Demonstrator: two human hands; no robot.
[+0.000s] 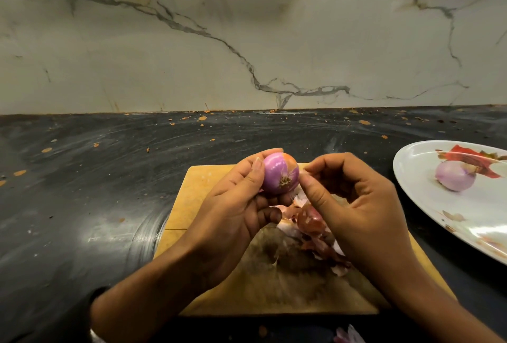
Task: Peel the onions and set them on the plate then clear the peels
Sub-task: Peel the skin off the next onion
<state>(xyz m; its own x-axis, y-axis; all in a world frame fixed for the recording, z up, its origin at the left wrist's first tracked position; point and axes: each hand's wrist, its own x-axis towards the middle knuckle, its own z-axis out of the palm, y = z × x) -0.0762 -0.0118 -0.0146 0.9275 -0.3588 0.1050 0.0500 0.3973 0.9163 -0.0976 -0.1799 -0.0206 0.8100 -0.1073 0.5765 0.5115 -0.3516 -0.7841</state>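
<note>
both hands pinch: left hand [233,205] cups glossy round onion [280,178], right hand [354,205] its papery skin.

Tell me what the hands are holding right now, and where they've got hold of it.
The left hand grips the onion around its side, root end toward the camera. The right hand pinches at the onion's right edge; whether it holds a peel cannot be told.

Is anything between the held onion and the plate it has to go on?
Only the right hand itself, which sits between the onion held in the left hand and the plate at the right. The counter between them looks bare, and the plate holds one peeled onion with room beside it.
</note>
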